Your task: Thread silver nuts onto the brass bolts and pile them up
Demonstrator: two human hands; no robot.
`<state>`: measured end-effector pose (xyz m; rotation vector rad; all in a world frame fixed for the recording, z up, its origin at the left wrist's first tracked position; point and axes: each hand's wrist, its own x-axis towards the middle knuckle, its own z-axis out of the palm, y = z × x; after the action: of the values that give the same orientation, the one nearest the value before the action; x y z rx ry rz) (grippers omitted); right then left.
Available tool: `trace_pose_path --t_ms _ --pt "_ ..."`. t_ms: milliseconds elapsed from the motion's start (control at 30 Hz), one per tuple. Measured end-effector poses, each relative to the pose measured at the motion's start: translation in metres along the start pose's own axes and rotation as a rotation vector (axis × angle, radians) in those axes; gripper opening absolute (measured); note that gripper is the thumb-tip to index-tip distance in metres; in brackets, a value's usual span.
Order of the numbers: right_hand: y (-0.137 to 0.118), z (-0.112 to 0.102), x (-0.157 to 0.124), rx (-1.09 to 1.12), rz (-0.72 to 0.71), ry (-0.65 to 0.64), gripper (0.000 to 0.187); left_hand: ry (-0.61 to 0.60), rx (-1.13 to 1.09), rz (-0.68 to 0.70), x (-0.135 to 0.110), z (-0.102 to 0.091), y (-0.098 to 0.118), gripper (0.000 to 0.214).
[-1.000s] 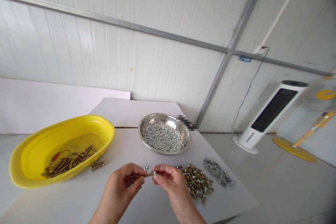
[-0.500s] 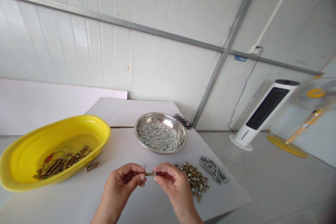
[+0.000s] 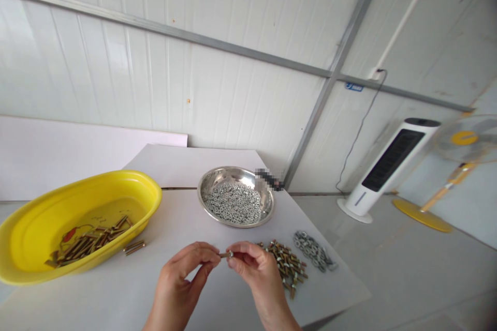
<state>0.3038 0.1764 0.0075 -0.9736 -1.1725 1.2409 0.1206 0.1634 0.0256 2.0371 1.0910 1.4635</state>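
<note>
A thin brass-coloured bolt [image 3: 224, 255] spans the gap between my two hands above the table. My left hand [image 3: 184, 276] pinches one end of it between thumb and fingers. At the other end, my right hand [image 3: 257, 271] pinches a small silver nut [image 3: 230, 254] that sits at the bolt's tip; how far it is threaded I cannot tell. Just beyond my right hand lies a heap of brass-coloured bolts [image 3: 289, 264] with silver nuts on them, partly hidden by the hand. Farther off stands a steel bowl [image 3: 234, 224] holding many silver nuts [image 3: 233, 204].
At left, a yellow tub [image 3: 23, 238] holds long brass-coloured bolts [image 3: 91, 243]. A few loose bolts [image 3: 134, 247] lie beside it on the white table [image 3: 116, 295]. Grey washers [image 3: 313, 251] form a pile near the right edge. A tower fan [image 3: 388, 170] and pedestal fan [image 3: 438, 201] stand beyond.
My left fingers have closed in toward my right hand, so less of the bolt shows. A small silver bit seen by the left fingertips is no longer visible. The right hand has barely moved.
</note>
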Motion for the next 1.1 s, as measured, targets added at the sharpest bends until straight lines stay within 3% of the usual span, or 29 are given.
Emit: trace_pose_path --t_ms 100,167,367,467,567,667,767,1100 --pt "-0.001 0.0 0.0 0.006 -0.009 0.006 0.02 0.033 -0.01 0.061 -0.002 0.002 -0.001 0.018" --pt "0.0 -0.002 0.001 -0.008 -0.027 0.019 0.018 0.034 -0.038 0.017 -0.002 0.002 -0.001 0.016" --pt "-0.002 -0.004 0.0 -0.11 -0.159 0.04 0.013 0.013 -0.374 -0.449 0.001 0.008 -0.008 0.005" --pt "-0.004 -0.004 -0.001 -0.129 -0.164 0.051 0.014 0.014 -0.5 -0.538 0.001 0.009 -0.011 0.009" --pt "-0.004 -0.002 -0.002 -0.09 -0.078 0.043 0.02 0.03 -0.346 -0.339 -0.001 0.006 -0.009 0.001" --pt "-0.002 0.001 -0.003 0.004 0.007 0.032 0.028 0.028 -0.085 -0.001 -0.003 0.001 -0.003 0.015" --pt "0.0 0.005 -0.005 0.103 0.091 0.012 0.034 -0.001 0.016 0.17 -0.004 -0.002 0.001 0.022" --pt "0.013 0.003 -0.002 -0.092 0.188 -0.028 0.06 -0.049 0.018 0.145 -0.006 0.006 0.002 0.02"
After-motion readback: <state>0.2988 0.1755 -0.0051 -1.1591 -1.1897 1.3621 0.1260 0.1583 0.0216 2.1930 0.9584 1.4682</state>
